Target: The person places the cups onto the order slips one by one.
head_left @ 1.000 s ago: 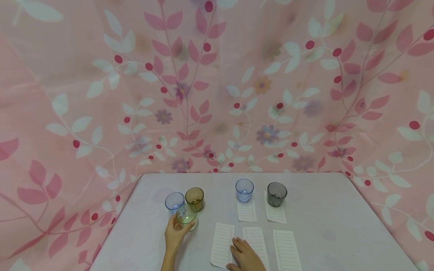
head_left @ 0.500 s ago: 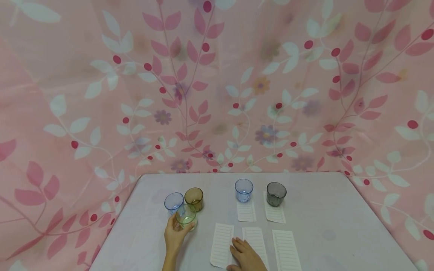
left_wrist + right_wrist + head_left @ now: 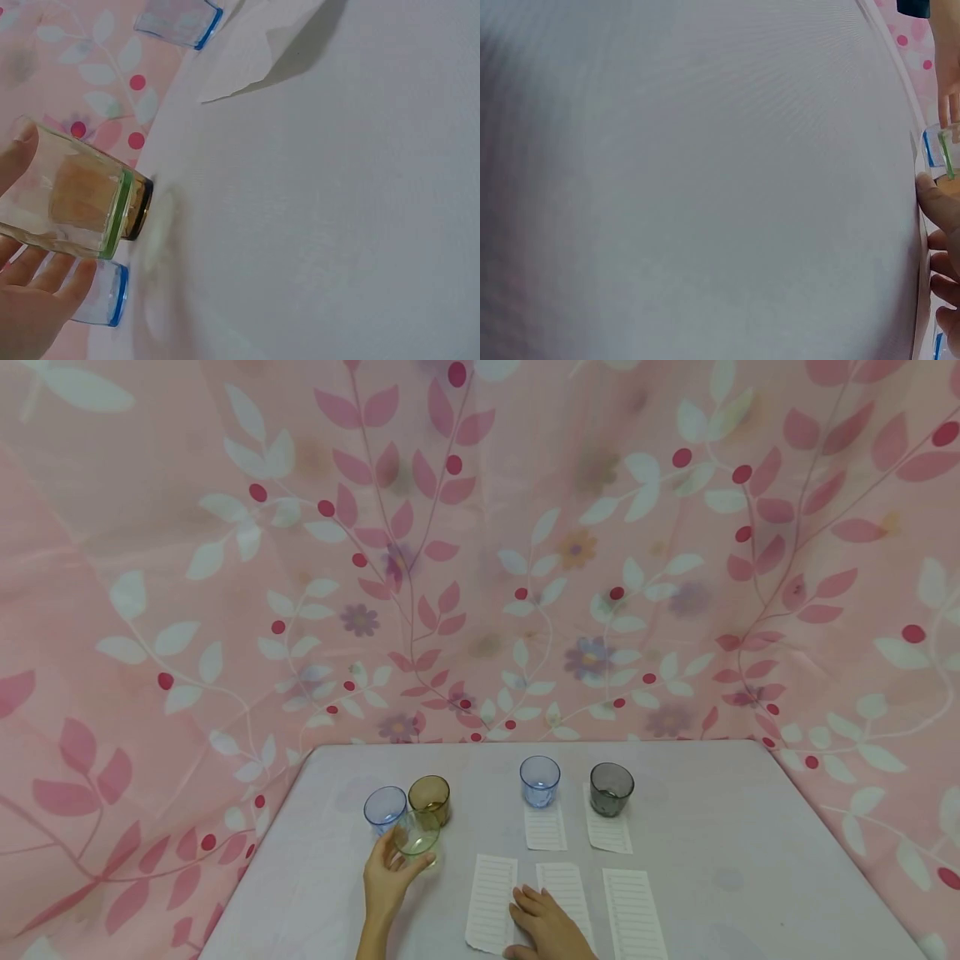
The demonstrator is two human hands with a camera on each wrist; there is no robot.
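Note:
My left hand (image 3: 384, 881) grips a clear green-tinted glass (image 3: 416, 837), thumb on one side and fingers on the other. In the left wrist view the same glass (image 3: 82, 195) shows its thick green base close over the tabletop. Just behind it stand a blue glass (image 3: 384, 808) and an amber-brown glass (image 3: 430, 795), both partly covered by it. My right hand (image 3: 551, 928) rests with its fingers extended between two lined paper strips, the left one (image 3: 491, 902) and the middle one (image 3: 564, 885), overlapping the middle one.
A third paper strip (image 3: 633, 910) lies to the right in the front row. Farther back, another blue glass (image 3: 540, 781) and a dark grey glass (image 3: 611, 789) stand at the far ends of two more strips. A pink leaf-patterned cloth (image 3: 480, 568) hangs behind the white table (image 3: 735, 827).
The green glass has shifted slightly to the right in my left hand's grip. My right hand and the other glasses have hardly moved.

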